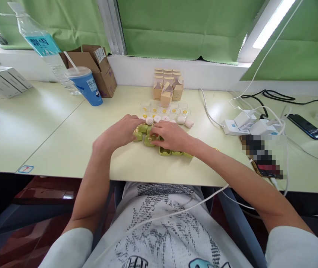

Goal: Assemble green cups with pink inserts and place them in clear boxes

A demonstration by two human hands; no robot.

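Both hands rest on a cluster of small green plastic cases (148, 140) in the middle of the pale table (72, 149). My left hand (120, 132) curls over the cluster's left side, its fingers closed on a green piece. My right hand (170, 134) pinches a green case at the cluster's middle, fingers bent around it. More green pieces (172, 152) lie under my right wrist. Just beyond the hands sits a row of small pink-white round pieces (181, 120), then clear pieces with yellow dots (164, 109), then a stack of small tan cartons (168, 86).
A blue paper cup with lid and straw (86, 85), a water bottle (43, 46) and an open cardboard box (100, 67) stand at the back left. White boxes (2, 82) lie far left. A power strip with chargers and cables (248, 124) and a phone (308, 126) lie to the right.
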